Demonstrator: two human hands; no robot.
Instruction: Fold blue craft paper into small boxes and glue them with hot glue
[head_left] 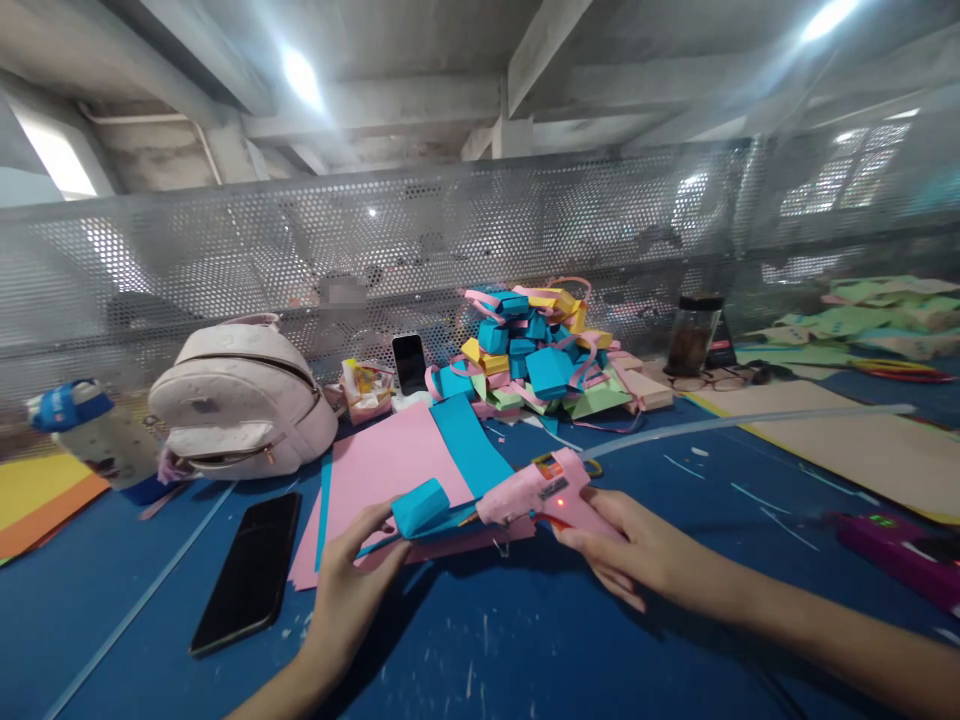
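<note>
My right hand (619, 545) is closed around the handle of a pink glue gun (536, 490). A red light glows on the gun's side, and a clear glue stick runs out of its back. The nozzle points left, close to a folded blue paper piece (421, 507). Thumb and fingers of my left hand (367, 550) pinch that blue piece at its left side. Beneath it lies a stack of pink paper sheets (394, 445), with a blue paper strip (472, 445) on top.
A pile of blue and yellow paper boxes (551, 370) stands at the back. Left are a black phone (247, 570), a white backpack (247, 400) and a bottle (105, 440). A purple device (896, 555) and beige sheets (847, 440) lie right. A perforated metal screen (405, 240) closes the rear.
</note>
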